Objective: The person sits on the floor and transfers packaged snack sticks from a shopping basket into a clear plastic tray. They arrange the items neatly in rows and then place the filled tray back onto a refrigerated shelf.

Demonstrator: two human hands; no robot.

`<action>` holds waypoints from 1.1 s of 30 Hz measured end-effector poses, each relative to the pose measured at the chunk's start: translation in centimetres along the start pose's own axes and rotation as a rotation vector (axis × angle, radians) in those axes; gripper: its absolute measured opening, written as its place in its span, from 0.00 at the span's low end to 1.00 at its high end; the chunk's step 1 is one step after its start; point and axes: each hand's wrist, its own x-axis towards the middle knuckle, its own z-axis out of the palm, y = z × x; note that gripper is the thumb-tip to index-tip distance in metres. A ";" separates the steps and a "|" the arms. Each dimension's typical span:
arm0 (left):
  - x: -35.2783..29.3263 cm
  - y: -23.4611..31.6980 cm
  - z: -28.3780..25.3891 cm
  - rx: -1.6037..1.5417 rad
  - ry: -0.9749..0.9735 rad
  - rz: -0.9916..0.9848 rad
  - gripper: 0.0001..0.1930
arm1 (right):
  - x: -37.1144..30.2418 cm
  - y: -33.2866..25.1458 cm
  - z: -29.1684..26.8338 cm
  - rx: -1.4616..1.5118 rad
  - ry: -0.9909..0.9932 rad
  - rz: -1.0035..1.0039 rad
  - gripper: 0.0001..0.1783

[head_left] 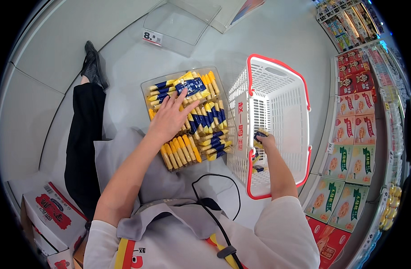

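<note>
A clear plastic bin [144, 89] full of yellow and blue wrapped snack sticks [205, 117] stands on the floor before me. Over the packs lies my left hand [171, 114], fingers spread, its tips touching a blue and yellow pack [190, 85] near the top. To the right is a white plastic shopping basket [284, 112] with red handles. My right hand [267, 140] reaches down into it, fingers curled round a small blue and yellow snack pack [259, 136]. A few more such packs [258, 169] show through and below it in the basket.
On the right, a curved shelf holds red, pink and green boxes [333, 197]. An empty clear bin [183, 27] with a price tag lies farther off. A white and red carton [53, 215] stands lower left. A black cable [214, 175] loops near my lap.
</note>
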 end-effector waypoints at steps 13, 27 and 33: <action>-0.8 -0.3 0.1 -0.024 -0.002 0.008 0.32 | -7.2 -1.5 -4.0 -0.107 -0.731 -0.063 0.24; -1.7 -0.6 -0.2 -0.050 0.066 -0.048 0.32 | -6.5 -2.4 -8.1 -0.189 -0.571 -0.019 0.21; 3.0 -1.0 -2.2 -0.142 -0.007 0.078 0.28 | -16.8 -18.7 -15.6 0.602 -0.236 -0.404 0.19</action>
